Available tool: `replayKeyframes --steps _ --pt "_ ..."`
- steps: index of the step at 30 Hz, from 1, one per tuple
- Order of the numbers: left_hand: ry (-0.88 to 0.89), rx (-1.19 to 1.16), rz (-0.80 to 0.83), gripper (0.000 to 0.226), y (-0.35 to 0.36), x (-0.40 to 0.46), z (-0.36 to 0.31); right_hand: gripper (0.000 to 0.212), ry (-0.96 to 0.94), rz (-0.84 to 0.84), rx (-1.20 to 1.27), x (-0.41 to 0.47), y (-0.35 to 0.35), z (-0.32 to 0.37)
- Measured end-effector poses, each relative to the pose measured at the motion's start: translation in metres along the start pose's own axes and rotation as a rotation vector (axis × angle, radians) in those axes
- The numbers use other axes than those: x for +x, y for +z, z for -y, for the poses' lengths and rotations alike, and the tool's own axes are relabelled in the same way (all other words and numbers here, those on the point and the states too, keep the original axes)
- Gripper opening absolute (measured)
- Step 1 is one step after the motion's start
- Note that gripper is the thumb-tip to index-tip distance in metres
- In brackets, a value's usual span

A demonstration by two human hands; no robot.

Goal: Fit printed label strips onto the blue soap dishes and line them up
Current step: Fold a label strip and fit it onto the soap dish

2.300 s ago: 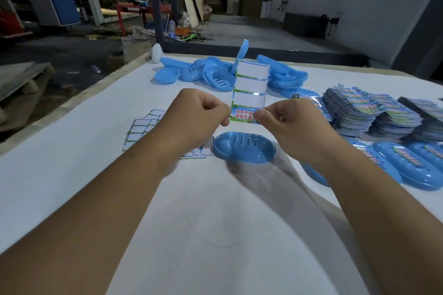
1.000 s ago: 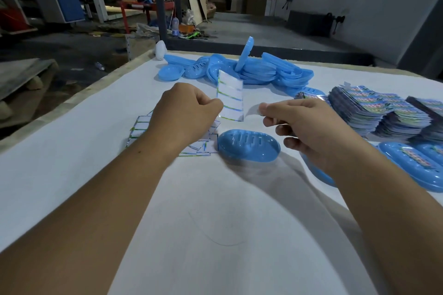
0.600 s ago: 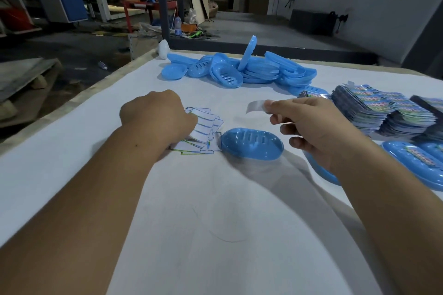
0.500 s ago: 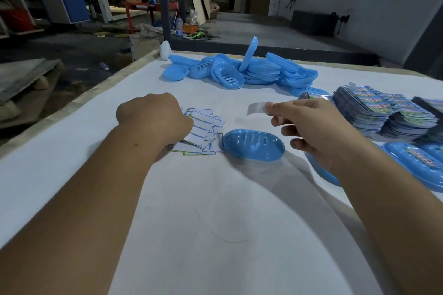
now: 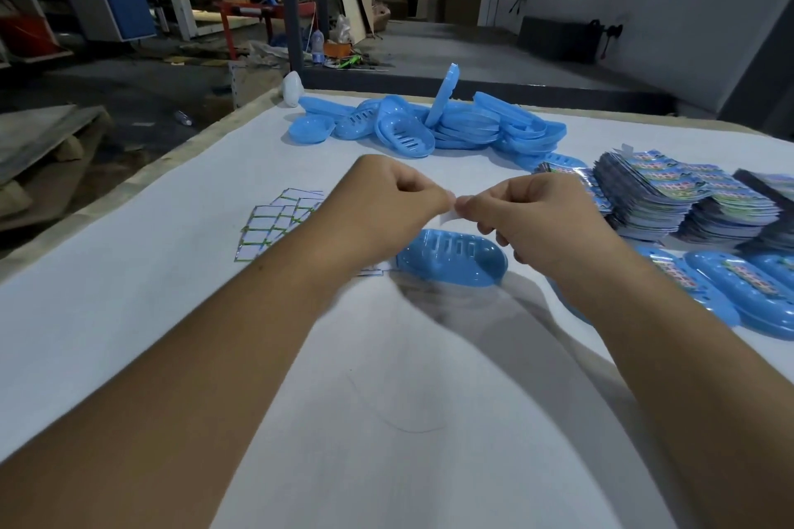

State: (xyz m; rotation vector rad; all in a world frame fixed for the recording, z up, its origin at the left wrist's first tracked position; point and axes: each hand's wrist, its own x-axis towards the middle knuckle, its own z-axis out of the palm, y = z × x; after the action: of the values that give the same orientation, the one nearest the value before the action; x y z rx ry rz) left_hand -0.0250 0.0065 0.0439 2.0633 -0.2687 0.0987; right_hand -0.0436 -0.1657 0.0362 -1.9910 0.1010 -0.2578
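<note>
Label strip point(image 5: 447, 220) pinched between left hand point(image 5: 386, 202) and right hand point(image 5: 532, 219), above soap dish point(image 5: 451, 256).

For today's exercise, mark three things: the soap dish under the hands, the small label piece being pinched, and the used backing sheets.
Soap dish point(image 5: 455, 258), head view, slotted top.
Label piece point(image 5: 447, 218), head view, white corner.
Backing sheets point(image 5: 270, 223), head view, middle.
</note>
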Motion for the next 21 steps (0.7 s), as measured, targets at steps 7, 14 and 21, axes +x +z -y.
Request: replayKeyframes --steps 7,14,21 --pt "-0.077 -0.100 0.051 0.009 0.0055 0.0001 0.0066 0.014 -0.022 0.006 -0.005 -0.0011 -0.0022 0.0015" --pt "-0.129 -0.160 0.084 0.025 0.0054 0.0014 0.0032 0.031 -0.052 0.045 0.037 -0.0033 -0.0050 0.0035" --pt "-0.149 -0.158 -0.021 0.027 0.0052 0.0027 0.0050 0.028 -0.030 0.029 -0.018 -0.0002 -0.0051 0.0018"
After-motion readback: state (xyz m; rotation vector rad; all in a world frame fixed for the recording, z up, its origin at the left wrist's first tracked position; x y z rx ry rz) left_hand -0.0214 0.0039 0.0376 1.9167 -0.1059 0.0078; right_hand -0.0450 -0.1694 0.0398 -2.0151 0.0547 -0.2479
